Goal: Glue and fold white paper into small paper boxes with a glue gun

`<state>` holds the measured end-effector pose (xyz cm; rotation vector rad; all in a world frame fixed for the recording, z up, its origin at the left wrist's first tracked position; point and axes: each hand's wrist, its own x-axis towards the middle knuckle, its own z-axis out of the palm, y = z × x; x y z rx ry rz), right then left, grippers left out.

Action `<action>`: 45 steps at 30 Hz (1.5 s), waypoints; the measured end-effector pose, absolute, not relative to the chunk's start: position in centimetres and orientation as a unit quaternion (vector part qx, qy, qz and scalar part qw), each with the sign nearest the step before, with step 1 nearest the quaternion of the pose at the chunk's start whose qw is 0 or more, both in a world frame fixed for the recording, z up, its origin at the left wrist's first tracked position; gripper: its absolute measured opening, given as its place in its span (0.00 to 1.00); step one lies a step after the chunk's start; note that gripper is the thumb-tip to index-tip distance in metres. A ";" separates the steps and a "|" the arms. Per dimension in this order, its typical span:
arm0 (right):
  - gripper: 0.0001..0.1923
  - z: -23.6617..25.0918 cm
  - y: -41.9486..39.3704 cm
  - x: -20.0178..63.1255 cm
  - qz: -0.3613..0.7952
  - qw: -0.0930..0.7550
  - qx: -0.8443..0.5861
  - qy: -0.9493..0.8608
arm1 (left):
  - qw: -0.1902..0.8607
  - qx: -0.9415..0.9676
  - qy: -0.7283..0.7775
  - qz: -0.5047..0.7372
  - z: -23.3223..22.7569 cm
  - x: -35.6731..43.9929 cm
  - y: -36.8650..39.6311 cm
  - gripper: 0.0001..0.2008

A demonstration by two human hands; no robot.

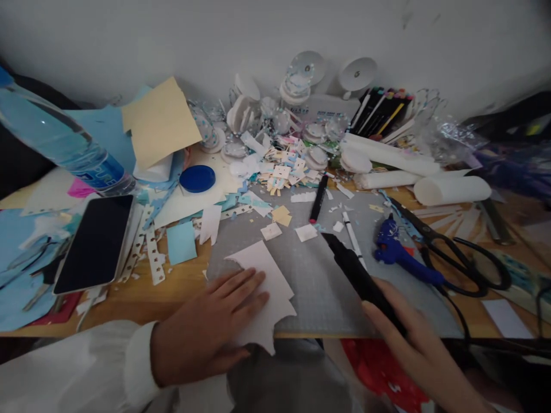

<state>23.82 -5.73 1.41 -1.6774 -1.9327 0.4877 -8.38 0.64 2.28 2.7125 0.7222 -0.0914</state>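
My left hand (215,324) lies flat, fingers stretched out, on a ragged-edged piece of white paper (269,272). The paper rests on a grey cutting mat (314,281), and its lower corner hangs past the table's front edge. In my right hand (407,327) is a black utility knife (364,278), pointing up and left above the mat, apart from the paper. Whether its blade is out I cannot tell. Beyond the paper lie two small white paper squares (306,232), a black marker (319,199) and a thin white pen (353,240).
To the right are a blue glue gun (402,255), black scissors (456,252) and white paper rolls (451,189). A phone (97,244), a water bottle (64,135) and a blue lid (197,179) sit left. Small paper cutouts (286,166) heap up at the back.
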 end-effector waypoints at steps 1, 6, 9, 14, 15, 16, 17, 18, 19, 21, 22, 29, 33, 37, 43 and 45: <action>0.17 1.5 -5.8 23.7 0.182 0.259 -0.612 -0.724 | 0.168 0.951 0.255 -0.035 2.4 -8.4 0.7 0.34; 0.18 1.9 -5.6 22.5 0.190 0.231 -0.587 -0.752 | 0.173 0.943 0.284 -0.013 2.4 -8.3 1.4 0.33; 0.19 1.7 -5.0 21.5 0.185 0.231 -0.590 -0.751 | 0.178 0.941 0.289 -0.004 1.8 -8.3 1.6 0.35; 0.18 1.2 -4.3 20.3 0.182 0.228 -0.604 -0.742 | 0.173 0.936 0.307 0.010 0.8 -8.1 1.2 0.41; 0.18 1.1 -4.2 20.1 0.189 0.226 -0.608 -0.737 | 0.174 0.935 0.310 0.010 0.7 -7.9 1.1 0.41; 0.17 1.0 -4.2 20.0 0.196 0.224 -0.613 -0.732 | 0.177 0.934 0.311 0.009 0.6 -7.8 0.9 0.42; 0.17 1.0 -4.2 19.8 0.204 0.224 -0.617 -0.726 | 0.182 0.933 0.310 0.007 0.6 -7.7 0.9 0.41; 0.17 1.1 -4.1 19.7 0.212 0.227 -0.618 -0.722 | 0.188 0.932 0.310 0.005 0.6 -7.7 0.8 0.41; 0.17 1.2 -4.0 19.5 0.227 0.228 -0.619 -0.716 | 0.194 0.931 0.309 0.003 0.6 -7.6 0.8 0.41; 0.16 1.6 -3.5 19.0 0.271 0.233 -0.621 -0.698 | 0.205 0.932 0.299 0.000 0.6 -7.7 0.9 0.41; 0.15 1.8 -3.2 18.6 0.303 0.234 -0.621 -0.684 | 0.209 0.933 0.292 -0.001 0.7 -7.8 1.1 0.40; 0.19 1.3 1.0 15.4 0.540 0.274 -0.559 -0.567 | 0.196 0.948 0.251 -0.025 2.2 -8.6 1.1 0.40; 0.23 0.3 3.1 14.8 0.536 0.322 -0.544 -0.560 | 0.150 0.940 0.299 -0.064 2.8 -9.1 -0.1 0.37; 0.22 0.8 3.0 15.5 0.505 0.353 -0.558 -0.556 | 0.080 0.932 0.346 -0.073 2.9 -9.6 -1.5 0.26; 0.18 2.7 0.0 17.9 0.466 0.358 -0.565 -0.579 | 0.054 0.964 0.251 -0.077 5.7 -10.1 -2.0 0.21; 0.18 3.1 -1.0 18.7 0.440 0.367 -0.577 -0.582 | 0.047 0.970 0.228 -0.065 6.7 -10.2 -1.6 0.20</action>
